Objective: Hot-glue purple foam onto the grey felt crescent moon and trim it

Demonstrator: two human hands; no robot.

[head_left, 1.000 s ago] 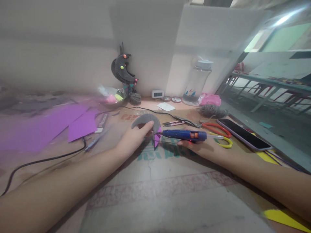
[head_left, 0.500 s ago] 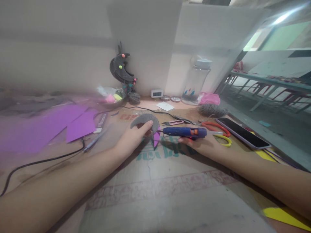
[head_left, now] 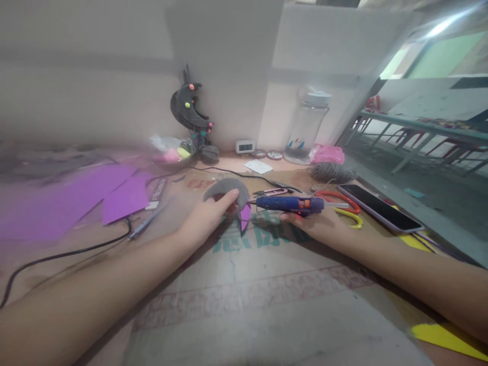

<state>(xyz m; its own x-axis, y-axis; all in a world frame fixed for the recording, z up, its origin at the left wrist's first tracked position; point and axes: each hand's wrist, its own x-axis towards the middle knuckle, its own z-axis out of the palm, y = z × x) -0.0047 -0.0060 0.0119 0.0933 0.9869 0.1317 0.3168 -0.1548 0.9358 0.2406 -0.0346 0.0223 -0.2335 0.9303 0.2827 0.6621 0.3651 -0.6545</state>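
Between thumb and fingers, my left hand (head_left: 212, 209) pinches a grey yarn-wrapped crescent (head_left: 227, 185). A small pointed purple piece (head_left: 246, 215) shows at the crescent's lower right end. My right hand (head_left: 310, 222) is closed around a blue glue gun (head_left: 287, 204), its nozzle pointing left at the place where crescent and purple piece meet. Whether the nozzle touches them I cannot tell. A clear glue stick pokes out of the gun's back. Behind the gun lie pink thread snips (head_left: 271, 192); scissors with red and yellow handles (head_left: 348, 217) are beside my right hand.
Purple sheets (head_left: 125, 198), a pen (head_left: 143, 226) and a black cable (head_left: 76, 250) lie on the left. A phone (head_left: 381, 207), grey yarn (head_left: 331, 173) and a bottle (head_left: 308, 127) are on the right. A dark crescent ornament (head_left: 185, 108) stands against the wall.
The whole view has shifted very slightly. My hands keep their hold, and the glue gun's nozzle stays beside the purple piece.
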